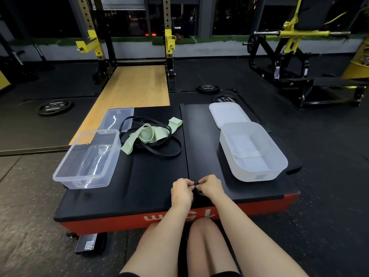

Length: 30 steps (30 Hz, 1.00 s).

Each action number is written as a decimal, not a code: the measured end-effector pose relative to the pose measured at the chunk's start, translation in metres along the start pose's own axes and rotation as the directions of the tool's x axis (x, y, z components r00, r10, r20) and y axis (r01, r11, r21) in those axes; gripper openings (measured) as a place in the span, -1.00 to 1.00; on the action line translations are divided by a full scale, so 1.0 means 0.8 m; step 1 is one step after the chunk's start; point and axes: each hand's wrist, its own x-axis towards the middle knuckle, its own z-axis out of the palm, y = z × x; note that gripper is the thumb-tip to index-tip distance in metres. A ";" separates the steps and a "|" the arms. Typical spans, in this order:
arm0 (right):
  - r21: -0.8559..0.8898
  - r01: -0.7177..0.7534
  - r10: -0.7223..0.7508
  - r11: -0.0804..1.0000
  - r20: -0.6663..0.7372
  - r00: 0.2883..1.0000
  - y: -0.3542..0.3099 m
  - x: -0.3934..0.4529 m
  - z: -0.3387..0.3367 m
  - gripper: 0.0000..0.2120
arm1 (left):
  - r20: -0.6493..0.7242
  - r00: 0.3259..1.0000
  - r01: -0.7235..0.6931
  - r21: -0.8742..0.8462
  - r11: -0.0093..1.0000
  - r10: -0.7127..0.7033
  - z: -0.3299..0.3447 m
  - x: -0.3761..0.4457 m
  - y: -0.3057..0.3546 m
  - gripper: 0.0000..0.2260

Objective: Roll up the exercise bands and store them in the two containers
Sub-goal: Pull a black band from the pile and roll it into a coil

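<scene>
A tangle of exercise bands lies at the back middle of the black padded platform: a pale green band and thin black bands. To the left stands a clear container, holding nothing. On the right is a white container with a pale strip across its bottom. My left hand and my right hand meet at the platform's front edge. Their fingertips pinch a small black band, which is hard to make out against the black pad.
The clear lid lies behind the clear container, and the white lid behind the white one. The platform has a red side. Weight plates, a yellow rack and a wooden floor strip lie beyond. My knees are below.
</scene>
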 end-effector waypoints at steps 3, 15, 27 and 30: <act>0.059 -0.040 0.040 0.997 0.011 0.999 -0.005 -0.002 -0.002 -0.77 | 0.033 0.999 -0.018 0.074 0.997 0.015 -0.005 -0.001 0.006 -0.78; 0.074 -0.039 0.038 0.996 0.008 0.999 -0.015 -0.005 0.009 -0.85 | 0.080 0.995 -0.064 -0.008 0.998 0.065 -0.011 -0.006 -0.006 -0.74; -0.062 0.220 -0.225 0.974 -0.087 0.971 -0.002 -0.023 0.019 -0.81 | 0.130 0.991 0.048 -0.250 0.967 -0.016 -0.018 -0.004 -0.014 -0.74; -0.154 0.275 -0.288 0.949 -0.068 0.955 -0.003 -0.021 0.015 -0.81 | 0.140 0.990 0.069 -0.273 0.960 -0.032 -0.022 0.004 -0.013 -0.81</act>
